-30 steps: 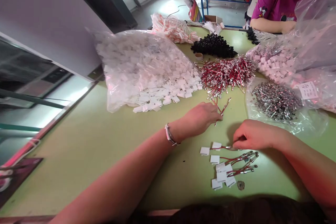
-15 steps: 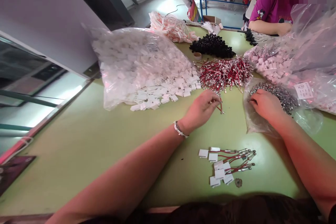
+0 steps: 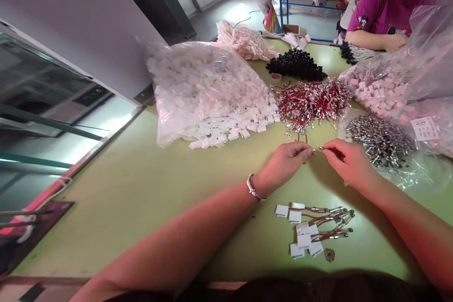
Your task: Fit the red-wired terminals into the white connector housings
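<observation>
My left hand [image 3: 288,163] pinches a short red wire [image 3: 306,138], whose metal end sticks out past the fingertips. Facing it, my right hand [image 3: 348,159] is closed on a small metal terminal [image 3: 321,148]; a narrow gap separates the two metal tips. Behind my hands lies a heap of red wires with metal ends [image 3: 313,99]. To the right, a pile of loose metal terminals [image 3: 380,139] spreads over a clear bag. Nearer to me, several white connector housings [image 3: 303,240] with red wires and metal terminals lie on the green table [image 3: 170,198].
A large clear bag of white housings [image 3: 212,85] spills at the left. Black connectors [image 3: 297,63] and a tape roll [image 3: 276,78] lie farther back. More bagged white parts [image 3: 382,89] stand right. A person in a purple shirt [image 3: 375,4] sits across the table.
My right hand has left the terminal pile and come toward my left hand with a terminal. My left hand has turned its wire end to the right. The view has shifted slightly.
</observation>
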Demonstrator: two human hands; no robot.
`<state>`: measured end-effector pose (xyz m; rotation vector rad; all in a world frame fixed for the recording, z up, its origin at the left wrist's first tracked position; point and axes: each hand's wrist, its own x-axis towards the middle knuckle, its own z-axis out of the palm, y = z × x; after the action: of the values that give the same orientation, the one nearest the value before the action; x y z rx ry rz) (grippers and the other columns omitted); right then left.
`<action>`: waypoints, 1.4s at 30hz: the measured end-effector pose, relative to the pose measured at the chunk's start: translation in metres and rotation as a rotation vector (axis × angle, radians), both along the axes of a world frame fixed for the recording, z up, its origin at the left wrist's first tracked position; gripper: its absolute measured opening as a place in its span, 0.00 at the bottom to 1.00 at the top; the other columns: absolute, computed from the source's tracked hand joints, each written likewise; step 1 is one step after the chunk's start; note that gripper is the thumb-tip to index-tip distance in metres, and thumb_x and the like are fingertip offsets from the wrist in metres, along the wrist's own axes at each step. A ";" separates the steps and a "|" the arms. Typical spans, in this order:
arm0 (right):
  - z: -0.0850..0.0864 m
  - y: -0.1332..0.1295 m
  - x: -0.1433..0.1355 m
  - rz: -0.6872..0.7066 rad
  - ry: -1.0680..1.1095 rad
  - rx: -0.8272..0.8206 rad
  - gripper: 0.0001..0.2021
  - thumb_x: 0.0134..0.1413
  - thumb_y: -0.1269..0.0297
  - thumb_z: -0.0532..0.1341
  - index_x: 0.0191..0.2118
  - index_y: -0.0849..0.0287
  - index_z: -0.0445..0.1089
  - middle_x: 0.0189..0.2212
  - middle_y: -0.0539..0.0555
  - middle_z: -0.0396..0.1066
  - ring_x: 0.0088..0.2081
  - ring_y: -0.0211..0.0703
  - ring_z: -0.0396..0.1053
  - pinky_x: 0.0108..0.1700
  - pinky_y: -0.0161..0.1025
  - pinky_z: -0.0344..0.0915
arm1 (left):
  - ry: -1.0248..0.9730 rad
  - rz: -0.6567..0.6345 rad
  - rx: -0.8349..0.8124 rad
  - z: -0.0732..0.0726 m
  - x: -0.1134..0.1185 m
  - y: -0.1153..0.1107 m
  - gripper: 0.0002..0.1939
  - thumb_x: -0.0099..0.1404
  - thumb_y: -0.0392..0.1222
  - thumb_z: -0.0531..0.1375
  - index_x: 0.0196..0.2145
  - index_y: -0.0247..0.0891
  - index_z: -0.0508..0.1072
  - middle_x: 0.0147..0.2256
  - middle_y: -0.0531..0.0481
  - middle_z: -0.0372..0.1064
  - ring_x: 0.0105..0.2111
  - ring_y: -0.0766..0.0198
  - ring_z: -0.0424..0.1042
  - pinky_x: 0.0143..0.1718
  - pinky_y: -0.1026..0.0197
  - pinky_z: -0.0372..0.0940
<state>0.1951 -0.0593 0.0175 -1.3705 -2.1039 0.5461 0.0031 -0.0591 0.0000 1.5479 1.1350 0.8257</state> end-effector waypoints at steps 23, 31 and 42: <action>-0.005 -0.008 -0.002 0.213 -0.206 0.227 0.14 0.61 0.68 0.49 0.33 0.62 0.71 0.25 0.55 0.69 0.26 0.39 0.63 0.30 0.37 0.57 | 0.122 0.022 0.229 -0.011 -0.004 -0.002 0.10 0.64 0.40 0.57 0.26 0.35 0.73 0.23 0.53 0.69 0.24 0.69 0.66 0.28 0.66 0.61; 0.007 -0.002 0.001 0.193 0.006 -0.380 0.10 0.55 0.62 0.55 0.28 0.58 0.70 0.20 0.47 0.67 0.22 0.35 0.60 0.25 0.34 0.55 | 0.393 -0.212 0.728 -0.018 -0.007 -0.002 0.13 0.69 0.40 0.52 0.36 0.34 0.75 0.29 0.47 0.74 0.30 0.63 0.71 0.33 0.62 0.66; 0.007 0.018 0.019 0.183 -0.221 -0.077 0.10 0.55 0.64 0.56 0.40 0.55 0.73 0.40 0.55 0.74 0.41 0.47 0.71 0.43 0.45 0.66 | 0.401 -0.117 0.472 -0.009 -0.020 0.014 0.11 0.67 0.38 0.54 0.36 0.39 0.78 0.34 0.48 0.77 0.34 0.61 0.73 0.39 0.59 0.66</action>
<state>0.2144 -0.0417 0.0246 -1.3400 -2.4269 0.5766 -0.0167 -0.0455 -0.0088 2.2256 1.1657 0.7570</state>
